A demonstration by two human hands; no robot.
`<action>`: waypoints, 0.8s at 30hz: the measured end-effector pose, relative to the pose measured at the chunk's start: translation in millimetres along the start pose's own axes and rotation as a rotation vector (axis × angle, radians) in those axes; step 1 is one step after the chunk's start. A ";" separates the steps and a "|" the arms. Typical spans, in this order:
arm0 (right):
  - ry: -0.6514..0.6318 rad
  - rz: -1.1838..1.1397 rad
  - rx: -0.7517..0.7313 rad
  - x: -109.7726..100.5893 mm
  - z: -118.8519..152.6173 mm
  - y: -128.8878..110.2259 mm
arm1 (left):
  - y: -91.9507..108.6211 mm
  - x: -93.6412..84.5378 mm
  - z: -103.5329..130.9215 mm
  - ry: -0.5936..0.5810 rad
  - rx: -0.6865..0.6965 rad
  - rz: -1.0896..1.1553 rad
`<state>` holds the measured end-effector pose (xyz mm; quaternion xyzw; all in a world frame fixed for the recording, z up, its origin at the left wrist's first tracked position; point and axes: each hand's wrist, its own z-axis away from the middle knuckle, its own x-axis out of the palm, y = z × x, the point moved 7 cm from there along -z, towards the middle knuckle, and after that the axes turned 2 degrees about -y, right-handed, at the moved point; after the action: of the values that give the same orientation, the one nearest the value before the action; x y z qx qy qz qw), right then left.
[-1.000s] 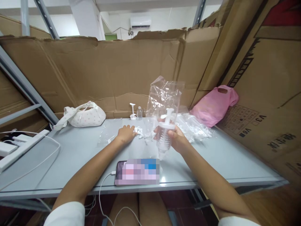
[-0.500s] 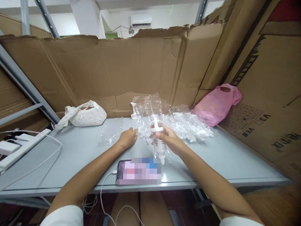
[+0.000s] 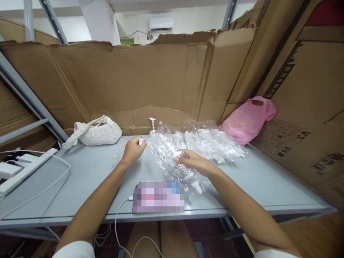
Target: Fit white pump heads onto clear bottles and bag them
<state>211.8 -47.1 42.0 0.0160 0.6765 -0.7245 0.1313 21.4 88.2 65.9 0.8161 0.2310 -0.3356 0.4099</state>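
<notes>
My right hand (image 3: 191, 162) rests on a clear plastic bag with a large white-tipped syringe (image 3: 185, 173) inside, lying flat on the grey table (image 3: 86, 179) with its tip toward me. My left hand (image 3: 133, 150) is lifted a little off the table, its fingers pinched on a small white cap (image 3: 140, 142). A heap of bagged syringes (image 3: 212, 143) lies just behind my right hand.
A phone (image 3: 158, 197) on a charging cable lies at the front edge. A white purse (image 3: 94, 132) sits back left, a pink plastic bag (image 3: 245, 120) back right. A loose white plunger (image 3: 152, 125) and small bottle stand by the cardboard wall. A power strip (image 3: 24, 166) is far left.
The bagged syringe went from upright in my right hand to lying flat on the table. My left hand rose from the table holding a small white cap.
</notes>
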 end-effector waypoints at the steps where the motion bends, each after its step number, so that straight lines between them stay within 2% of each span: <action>1: -0.020 0.025 0.015 2.0 1.6 -1.1 | -0.3 -10.3 -0.8 0.045 -0.010 0.040; 3: -0.055 0.068 0.040 5.1 4.6 -1.8 | 0.2 -26.4 0.4 0.111 -0.036 0.189; 5: -0.105 0.095 0.033 9.0 6.5 -2.1 | 1.5 -32.1 4.2 0.118 -0.082 0.501; 8: -0.236 0.115 -0.026 20.1 8.7 -2.3 | 9.1 -19.4 11.8 0.014 -0.177 1.032; 10: -0.336 0.093 -0.049 29.4 10.7 -1.3 | 15.0 -7.9 16.5 -0.062 -0.233 1.168; 13: -0.406 0.051 -0.058 37.4 12.2 -0.2 | 15.4 -1.8 20.5 -0.060 -0.269 1.120; 18: -0.403 0.044 -0.117 37.1 10.2 -1.2 | 15.3 -15.3 23.7 0.012 -0.106 0.638; 21: -0.394 0.054 -0.128 35.5 9.2 -0.3 | 19.6 -16.0 26.4 -0.046 -0.009 0.480; 24: -0.374 0.039 -0.138 34.5 9.2 -1.3 | 21.0 -13.9 27.5 -0.109 0.008 0.474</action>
<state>179.6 -61.9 37.2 -0.1147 0.6878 -0.6640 0.2697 16.0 52.4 74.9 0.8298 0.0093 -0.2745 0.4858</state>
